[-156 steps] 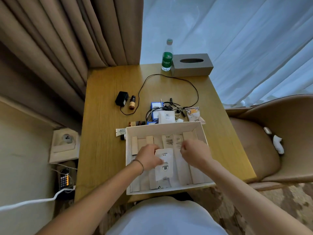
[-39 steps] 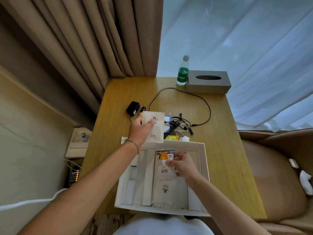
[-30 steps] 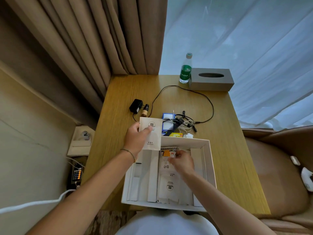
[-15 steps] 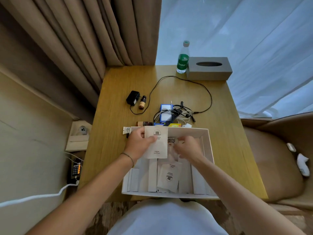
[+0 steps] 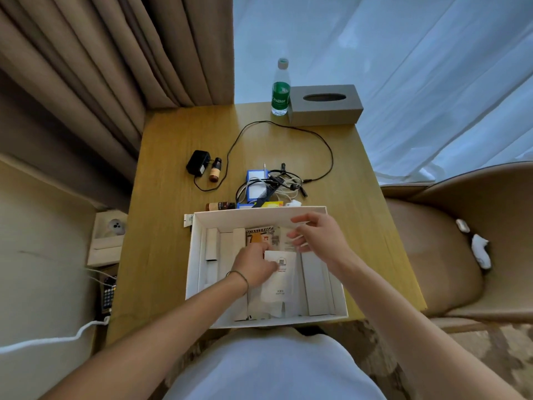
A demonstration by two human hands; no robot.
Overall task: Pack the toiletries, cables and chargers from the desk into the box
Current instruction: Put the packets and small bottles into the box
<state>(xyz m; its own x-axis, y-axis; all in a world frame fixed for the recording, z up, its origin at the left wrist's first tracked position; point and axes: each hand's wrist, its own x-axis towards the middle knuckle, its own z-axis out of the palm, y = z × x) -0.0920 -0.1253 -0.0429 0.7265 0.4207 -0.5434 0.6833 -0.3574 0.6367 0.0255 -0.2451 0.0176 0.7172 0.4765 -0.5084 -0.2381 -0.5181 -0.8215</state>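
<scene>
Inside the box [image 5: 199, 255], left-hand fingers [image 5: 269, 267] pinch a white sachet [image 5: 278, 280].

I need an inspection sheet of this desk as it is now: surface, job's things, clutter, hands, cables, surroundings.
Surface: wooden desk.
Job's things: white box at the near edge, packets inside; white sachet going in; black charger, two brown vials outside.
Clutter: water bottle, tissue box.
Hands: left hand holds the sachet; right hand open above the box.
Cables: black cable looped; tangle behind the box.
Surroundings: curtains, chair.
</scene>
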